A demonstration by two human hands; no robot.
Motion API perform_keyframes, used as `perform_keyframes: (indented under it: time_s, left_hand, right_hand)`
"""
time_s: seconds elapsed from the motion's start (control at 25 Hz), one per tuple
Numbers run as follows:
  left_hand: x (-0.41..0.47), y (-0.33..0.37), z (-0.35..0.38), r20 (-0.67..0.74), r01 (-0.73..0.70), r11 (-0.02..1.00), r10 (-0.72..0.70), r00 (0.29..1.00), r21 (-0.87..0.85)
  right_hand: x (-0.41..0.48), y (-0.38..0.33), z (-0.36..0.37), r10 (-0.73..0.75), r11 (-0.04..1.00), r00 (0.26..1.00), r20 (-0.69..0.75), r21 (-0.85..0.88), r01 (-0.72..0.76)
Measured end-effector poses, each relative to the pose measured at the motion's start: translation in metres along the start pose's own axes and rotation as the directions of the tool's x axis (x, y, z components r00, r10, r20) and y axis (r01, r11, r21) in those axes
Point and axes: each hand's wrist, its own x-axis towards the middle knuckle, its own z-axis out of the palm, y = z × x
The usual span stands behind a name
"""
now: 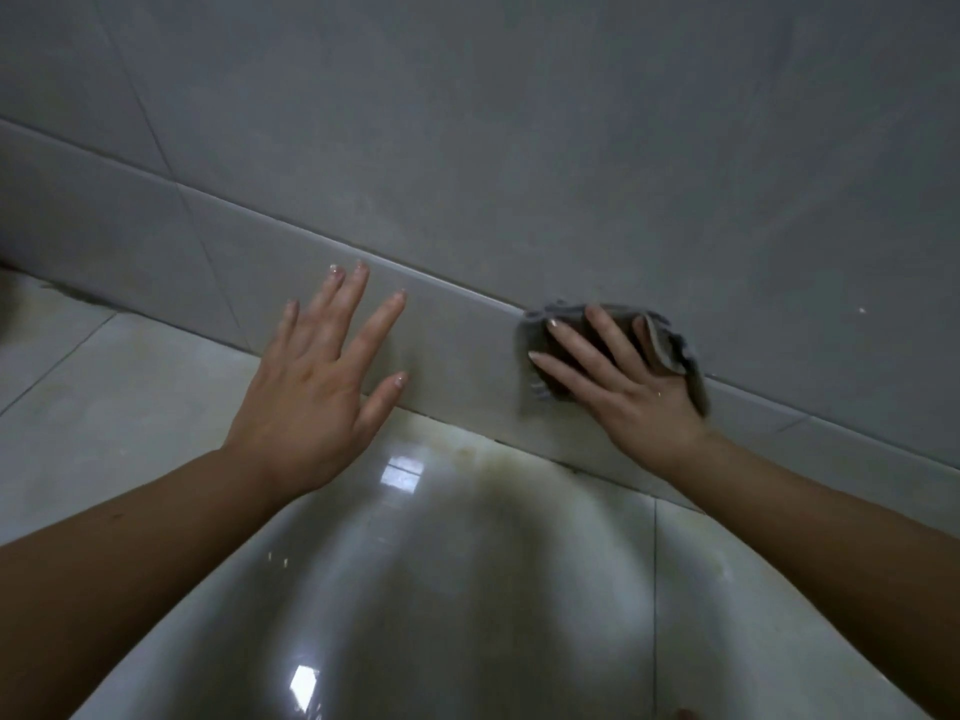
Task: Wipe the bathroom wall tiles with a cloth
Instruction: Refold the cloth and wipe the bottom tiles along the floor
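Grey wall tiles (519, 148) fill the upper part of the view, with a lower skirting row of tiles (452, 350) meeting the floor. My right hand (623, 376) lies flat with straight fingers on a grey-brown cloth (675, 350), pressing it against the skirting row at its top edge. The cloth's frayed edges stick out around the fingers. My left hand (322, 366) is spread open, fingers straight, held at the skirting tile to the left of the cloth; I cannot tell whether it touches the tile.
A glossy pale tiled floor (467, 589) runs below the wall, with light reflections and a brownish stain (493, 459) along the joint under the skirting. A dark patch (10, 283) sits at the far left edge.
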Motion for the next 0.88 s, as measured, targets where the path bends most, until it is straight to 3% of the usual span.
perform_keyframes:
  time_s: [0.12, 0.36, 0.56, 0.68, 0.88]
  left_hand:
    - [0.01, 0.011, -0.002, 0.005, -0.032, 0.999, 0.032, 0.999, 0.001]
    - [0.032, 0.045, -0.071, -0.016, -0.175, 0.98, 0.177, 0.984, 0.1]
    - [0.03, 0.076, -0.127, -0.059, -0.085, 0.972, 0.1, 0.993, 0.221]
    - [0.023, 0.089, -0.142, -0.077, -0.082, 0.979, 0.098, 0.992, 0.185]
    - [0.005, 0.062, -0.131, -0.086, -0.104, 0.985, 0.117, 0.989, 0.14]
  right_hand:
    - [0.039, -0.013, 0.0, 0.065, 0.998, 0.994, -0.088, -0.021, -0.067]
    - [0.002, 0.015, -0.033, 0.053, 0.992, 0.998, 0.016, -0.119, -0.051]
    - [-0.006, 0.031, -0.064, 0.092, 0.99, 0.987, 0.135, -0.117, -0.077]
    - [0.0, 0.018, -0.076, 0.154, 0.984, 0.965, 0.214, -0.127, -0.129]
    - [-0.005, -0.002, -0.069, 0.315, 0.949, 0.924, 0.217, -0.079, -0.305]
